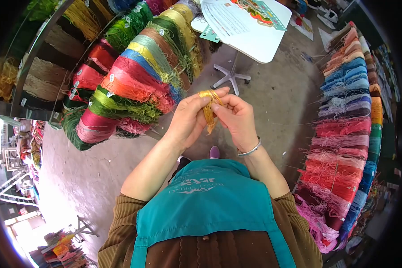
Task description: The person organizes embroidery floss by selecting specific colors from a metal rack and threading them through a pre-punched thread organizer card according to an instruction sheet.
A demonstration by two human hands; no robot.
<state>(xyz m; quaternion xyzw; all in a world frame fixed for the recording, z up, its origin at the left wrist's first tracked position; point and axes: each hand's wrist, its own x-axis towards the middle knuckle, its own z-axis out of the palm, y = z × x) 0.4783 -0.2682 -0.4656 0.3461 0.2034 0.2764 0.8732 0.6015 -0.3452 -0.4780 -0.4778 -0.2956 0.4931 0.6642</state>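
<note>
A small skein of golden-yellow thread (208,114) hangs between my two hands, in front of my body at chest height. My left hand (190,114) is closed on it, with the thread looped over the fingers. From the other side my right hand (236,117) pinches the same strands between thumb and fingers; a bracelet circles that wrist. The skein's lower end dangles loose below the fingers. The fingertips partly cover the upper loops.
On the left, thick hanks of coloured thread (134,85) hang from a rack with small white tags. Another rack of thread hanks (339,147) runs along the right. A white wheeled table (259,44) ahead bears printed sheets (225,22). Concrete floor (272,102) lies between them.
</note>
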